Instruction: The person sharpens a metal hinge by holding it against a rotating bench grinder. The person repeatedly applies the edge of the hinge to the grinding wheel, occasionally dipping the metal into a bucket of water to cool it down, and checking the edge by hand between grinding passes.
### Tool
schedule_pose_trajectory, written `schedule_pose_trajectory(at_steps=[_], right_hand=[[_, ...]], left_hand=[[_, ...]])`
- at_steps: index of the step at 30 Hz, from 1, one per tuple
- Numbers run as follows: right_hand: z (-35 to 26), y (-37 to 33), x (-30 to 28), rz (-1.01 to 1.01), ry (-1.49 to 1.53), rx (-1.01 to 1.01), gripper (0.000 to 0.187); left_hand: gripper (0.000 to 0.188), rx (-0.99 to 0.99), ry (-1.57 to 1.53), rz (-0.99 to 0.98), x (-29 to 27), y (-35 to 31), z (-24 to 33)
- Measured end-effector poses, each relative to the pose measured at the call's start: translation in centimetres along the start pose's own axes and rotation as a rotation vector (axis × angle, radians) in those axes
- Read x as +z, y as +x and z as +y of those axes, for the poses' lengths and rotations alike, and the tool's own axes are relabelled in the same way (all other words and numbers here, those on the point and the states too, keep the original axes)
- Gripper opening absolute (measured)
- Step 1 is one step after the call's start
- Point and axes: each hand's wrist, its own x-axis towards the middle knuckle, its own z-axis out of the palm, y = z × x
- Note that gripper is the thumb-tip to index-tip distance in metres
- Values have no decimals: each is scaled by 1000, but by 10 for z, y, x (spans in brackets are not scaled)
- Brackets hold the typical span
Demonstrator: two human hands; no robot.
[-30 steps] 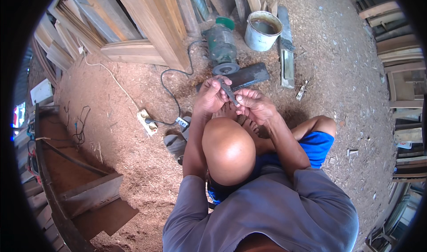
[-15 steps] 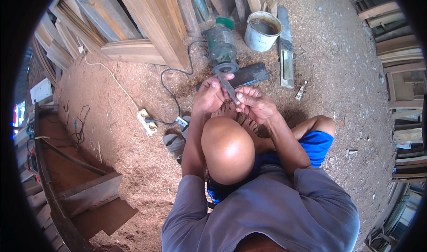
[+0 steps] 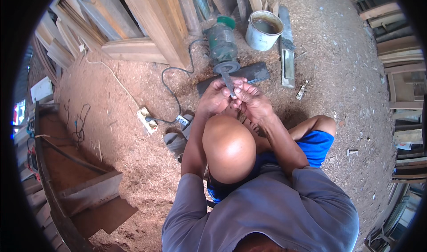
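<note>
My left hand (image 3: 215,98) and my right hand (image 3: 251,101) meet in front of my raised knee. Between them they hold a narrow, flat grey metal blade (image 3: 227,81), its exact kind unclear. The fingers of both hands are closed around its near end. Its far end points at the grinding wheel (image 3: 227,67) of a green electric grinder (image 3: 222,42); whether blade and wheel touch I cannot tell. Under the wheel and just beyond my fingers lies a dark flat board (image 3: 257,72).
A bucket of murky liquid (image 3: 264,30) stands right of the grinder, beside a long block holding a pale stone (image 3: 288,68). A power strip (image 3: 147,120) and cord lie left. Wooden frames (image 3: 133,51) lean at the back; a brown wooden piece (image 3: 89,192) lies at left.
The blade has swung from slanting across my hands to pointing away toward the grinding wheel. My two hands have drawn closer together around its near end.
</note>
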Motion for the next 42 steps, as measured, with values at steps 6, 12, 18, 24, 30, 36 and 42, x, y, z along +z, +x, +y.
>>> schedule_pose_trajectory(at_steps=[6,12,18,24,30,36,42], right_hand=[[1,-1,-4,-2,40,33,14],[3,0,-4,6,119,22,15],[4,0,-5,10,17,19,12],[0,-5,1,17,83,59,11],[1,-4,-5,-2,85,65,12],[-3,-7,-12,-48,-69,101,15],[-4,-9,-9,29,-144,42,10]], left_hand=[[45,6,-25,1,-4,2,-4],[45,5,-17,3,-4,2,-4],[41,46,-65,-13,-3,1,-4],[39,49,-44,-11,-10,0,-6],[44,57,-39,-24,-5,1,-4],[53,142,-155,48,-11,-2,-3],[66,113,-25,90,-11,1,3]])
